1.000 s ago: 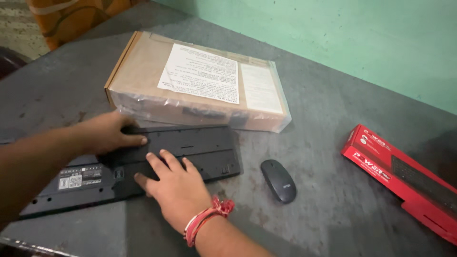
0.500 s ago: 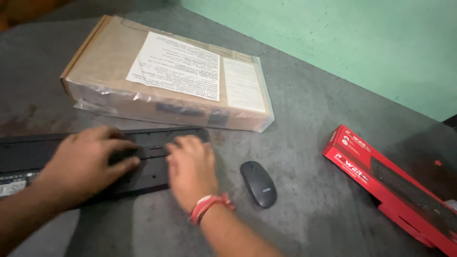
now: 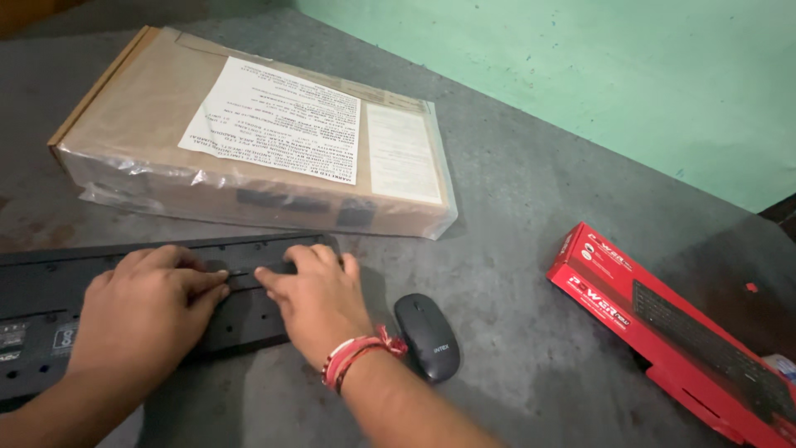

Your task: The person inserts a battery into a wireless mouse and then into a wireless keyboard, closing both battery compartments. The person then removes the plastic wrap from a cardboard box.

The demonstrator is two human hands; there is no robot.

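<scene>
- Your left hand (image 3: 137, 311) lies flat on the black keyboard (image 3: 50, 311), which rests underside up on the grey counter (image 3: 531, 249), fingers spread and pointing right.
- Your right hand (image 3: 319, 299), red thread at the wrist, presses its fingers, held together, on the keyboard's right end, fingertips almost meeting the left.
- A dark mouse (image 3: 427, 336) sits just right of the keyboard.
- A plastic-wrapped cardboard box (image 3: 249, 141) lies just behind the keyboard; a red box (image 3: 672, 328) lies well to its right.

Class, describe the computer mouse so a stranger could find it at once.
Start at the big brown parcel on the grey table. Nearer lies a black keyboard under both hands. The mouse lies beside the right hand: small, dark, oval.
</scene>
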